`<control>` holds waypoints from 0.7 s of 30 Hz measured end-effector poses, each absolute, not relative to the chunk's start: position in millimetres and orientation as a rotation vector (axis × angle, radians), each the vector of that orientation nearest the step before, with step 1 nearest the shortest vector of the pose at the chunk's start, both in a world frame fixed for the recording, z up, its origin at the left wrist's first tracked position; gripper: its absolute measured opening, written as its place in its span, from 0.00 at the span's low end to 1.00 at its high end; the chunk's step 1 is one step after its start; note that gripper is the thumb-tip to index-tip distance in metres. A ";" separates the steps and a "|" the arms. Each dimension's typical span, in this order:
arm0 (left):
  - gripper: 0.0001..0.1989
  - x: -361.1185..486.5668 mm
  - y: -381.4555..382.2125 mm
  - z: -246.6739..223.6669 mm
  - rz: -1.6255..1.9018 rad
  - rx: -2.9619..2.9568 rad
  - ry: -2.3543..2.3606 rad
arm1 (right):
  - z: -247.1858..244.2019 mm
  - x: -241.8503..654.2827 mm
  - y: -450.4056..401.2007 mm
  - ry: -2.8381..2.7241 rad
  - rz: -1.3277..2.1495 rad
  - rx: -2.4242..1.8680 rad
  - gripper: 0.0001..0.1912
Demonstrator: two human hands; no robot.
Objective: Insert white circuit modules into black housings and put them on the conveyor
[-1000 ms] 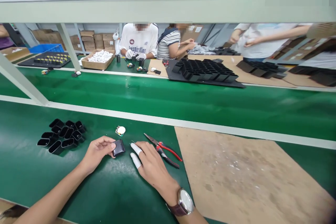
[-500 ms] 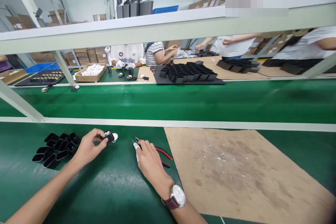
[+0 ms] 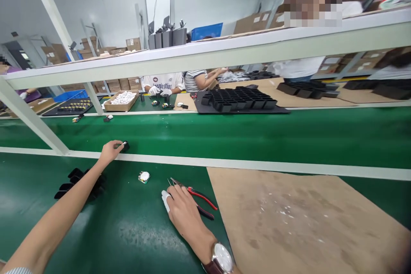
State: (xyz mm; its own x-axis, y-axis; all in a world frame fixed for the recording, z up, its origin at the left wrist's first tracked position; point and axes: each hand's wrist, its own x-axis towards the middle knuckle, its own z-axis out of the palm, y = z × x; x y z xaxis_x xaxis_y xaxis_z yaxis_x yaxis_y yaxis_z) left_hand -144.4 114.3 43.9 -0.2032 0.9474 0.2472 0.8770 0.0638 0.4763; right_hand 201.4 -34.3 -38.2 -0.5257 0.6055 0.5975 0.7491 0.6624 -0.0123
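Out over the white rail, my left hand (image 3: 111, 152) pinches a small black part with a white piece on it (image 3: 125, 146), at the near edge of the green belt (image 3: 224, 137). On the green bench lies a small circuit board with a white round top (image 3: 144, 177), between my two hands. My right hand (image 3: 183, 207), with a white finger cot, is closed around what look like tweezers (image 3: 169, 181); only their thin tips show. Red-handled pliers (image 3: 202, 197) lie beside and partly under that hand.
Black oval sleeves (image 3: 75, 175) stand at the left, partly behind my left forearm. A brown board (image 3: 289, 222) covers the bench at right. A slanted post (image 3: 35, 120) rises at left. Across the belt are co-workers, black trays (image 3: 240, 98) and a box of white pieces (image 3: 122, 99).
My left hand has moved away from me and left with the black part, out to the belt edge. The circuit board now lies alone on the bench. My right hand stays beside the pliers.
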 end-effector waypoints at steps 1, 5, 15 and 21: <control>0.17 -147.9 107.0 47.9 0.839 1.912 2.188 | -39.1 201.5 -33.8 -2.295 -0.333 -1.029 0.11; 0.24 -165.1 59.3 71.2 0.867 2.007 2.127 | -41.7 202.5 -33.8 -2.288 -0.303 -0.975 0.12; 0.19 -216.5 -62.5 35.4 0.493 2.541 1.965 | -42.7 181.7 -28.4 -2.254 -0.179 -0.971 0.15; 0.12 -186.7 -70.1 16.0 0.565 2.712 1.751 | -27.7 139.0 -6.6 -2.430 -0.057 -1.143 0.15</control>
